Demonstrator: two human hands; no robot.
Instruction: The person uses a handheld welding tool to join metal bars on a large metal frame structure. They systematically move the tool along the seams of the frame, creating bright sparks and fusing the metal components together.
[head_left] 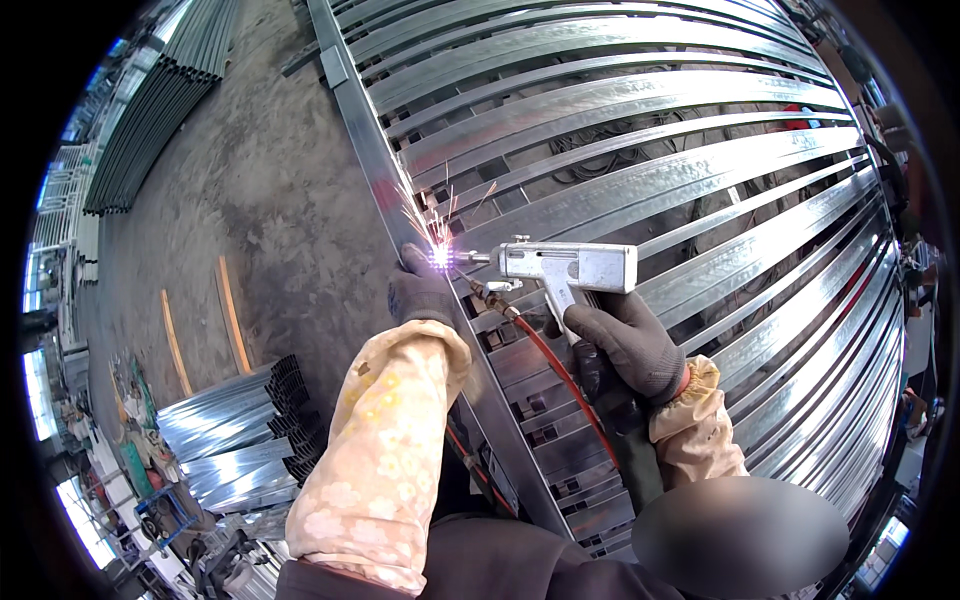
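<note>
I count one frame [362, 130], smooth shiny metal, its slats too many to number cleanly. One welding gun [568, 265], dull silver, boxy body, sits over the frame's left rail, nozzle pointing left. My right hand [632, 340], in a dark knit-cuffed glove, wraps its handle. My left hand [418, 290], also gloved, is at that rail beside one bright arc [440, 257] throwing sparks; can't tell if its fingers grip anything. One red hose [560, 370] slants over the frame below the gun. Left of the frame, on rough concrete floor [260, 200]: two straight wooden strips [234, 315], one stack of dark tubes [165, 120], one stack of glossy profiles [225, 430].
</note>
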